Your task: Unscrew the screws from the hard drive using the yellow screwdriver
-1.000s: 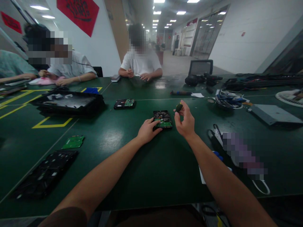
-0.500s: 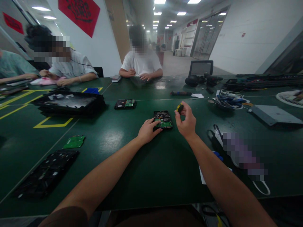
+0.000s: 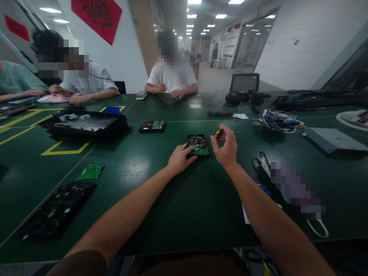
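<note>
A hard drive (image 3: 198, 145) lies on the green table with its green circuit board facing up. My left hand (image 3: 180, 159) holds its near left corner, fingers over the board and thumb along the front edge. Just right of the drive, my right hand (image 3: 226, 147) is raised and pinches a short yellow-and-black screwdriver (image 3: 218, 133); its tip cannot be made out. Beyond my left hand lies a second hard drive (image 3: 151, 126), apart from both hands.
To the left are black trays (image 3: 86, 124), a loose green circuit board (image 3: 90, 172) and black drive casings (image 3: 59, 209). A cable bundle (image 3: 278, 122), a grey metal box (image 3: 335, 138) and a strapped pouch (image 3: 296, 188) lie right. Across the table sits a person (image 3: 171, 78).
My right hand and the screwdriver have shifted slightly left, closer to the hard drive. My left hand and the drive have stayed in place.
</note>
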Demonstrator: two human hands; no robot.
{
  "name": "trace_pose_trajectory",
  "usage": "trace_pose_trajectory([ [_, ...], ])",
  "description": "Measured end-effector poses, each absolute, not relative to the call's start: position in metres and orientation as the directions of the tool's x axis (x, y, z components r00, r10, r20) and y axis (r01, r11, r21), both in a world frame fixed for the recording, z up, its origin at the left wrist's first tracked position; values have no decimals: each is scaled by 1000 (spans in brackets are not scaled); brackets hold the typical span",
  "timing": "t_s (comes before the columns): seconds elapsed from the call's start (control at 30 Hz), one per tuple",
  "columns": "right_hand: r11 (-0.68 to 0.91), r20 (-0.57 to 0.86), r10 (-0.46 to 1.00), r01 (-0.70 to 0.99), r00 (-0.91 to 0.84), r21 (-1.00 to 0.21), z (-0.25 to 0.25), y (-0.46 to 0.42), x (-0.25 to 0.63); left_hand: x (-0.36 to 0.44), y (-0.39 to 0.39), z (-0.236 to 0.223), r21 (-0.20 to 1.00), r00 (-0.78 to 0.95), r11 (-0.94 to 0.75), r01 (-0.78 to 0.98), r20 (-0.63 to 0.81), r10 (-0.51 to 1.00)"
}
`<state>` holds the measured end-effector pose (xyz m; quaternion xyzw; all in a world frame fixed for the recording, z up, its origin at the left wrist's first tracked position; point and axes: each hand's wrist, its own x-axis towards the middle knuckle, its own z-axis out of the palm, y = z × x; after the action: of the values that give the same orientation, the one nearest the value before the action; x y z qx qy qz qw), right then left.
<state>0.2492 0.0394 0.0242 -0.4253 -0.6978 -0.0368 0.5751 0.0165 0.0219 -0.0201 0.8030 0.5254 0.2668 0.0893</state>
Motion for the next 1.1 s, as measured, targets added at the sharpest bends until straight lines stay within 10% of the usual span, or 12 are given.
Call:
trace_pose_trajectory([
  [1.1,627,818,575,631,22,-457,24,39,251,17,21,-20,429,287,-422,799,346,894],
])
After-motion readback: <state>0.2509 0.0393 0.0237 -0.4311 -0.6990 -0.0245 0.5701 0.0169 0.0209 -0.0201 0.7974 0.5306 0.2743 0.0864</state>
